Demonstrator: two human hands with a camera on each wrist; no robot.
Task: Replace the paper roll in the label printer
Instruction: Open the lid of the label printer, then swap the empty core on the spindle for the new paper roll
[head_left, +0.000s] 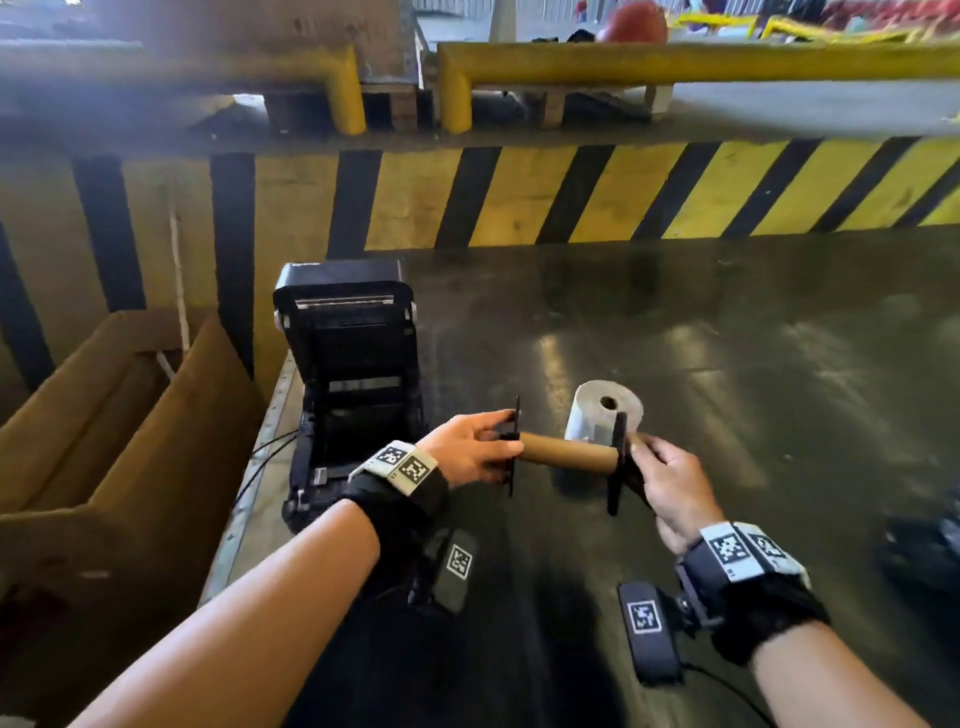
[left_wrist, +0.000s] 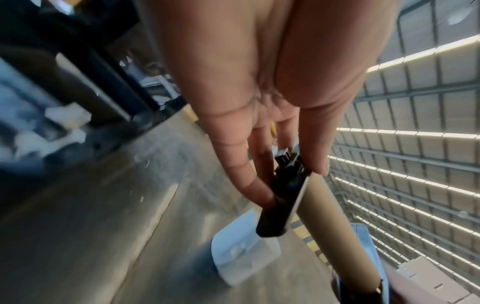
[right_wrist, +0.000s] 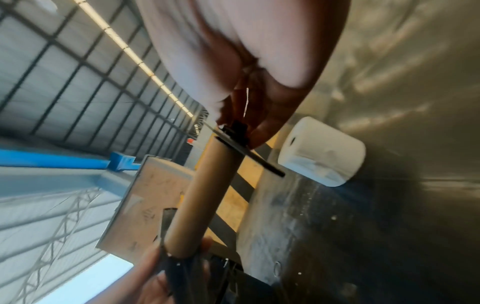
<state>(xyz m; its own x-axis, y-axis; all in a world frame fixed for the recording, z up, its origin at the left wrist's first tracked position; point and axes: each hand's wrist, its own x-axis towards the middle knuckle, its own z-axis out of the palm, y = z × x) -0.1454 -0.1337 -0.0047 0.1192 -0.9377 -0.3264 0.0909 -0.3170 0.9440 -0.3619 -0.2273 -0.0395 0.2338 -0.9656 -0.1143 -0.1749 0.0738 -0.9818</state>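
Observation:
The black label printer (head_left: 353, 374) stands on the dark table (head_left: 727, 338) with its lid raised and its bay open. In front of it I hold an empty brown cardboard core (head_left: 569, 451) on a black spindle, level between both hands. My left hand (head_left: 501, 441) pinches the left black flange (left_wrist: 283, 197), and my right hand (head_left: 636, 452) grips the spindle end at the right flange (right_wrist: 249, 152). A full white paper roll (head_left: 602, 415) stands on end on the table just behind the core. It also shows as a white roll (right_wrist: 322, 152) in the right wrist view.
An open cardboard box (head_left: 104, 441) sits left of the table, beside the printer. A yellow and black striped wall (head_left: 519, 197) with yellow rails runs along the back. Thin cables (head_left: 265, 457) lie by the printer's left side. A dark blurred object (head_left: 924, 545) lies at the right edge.

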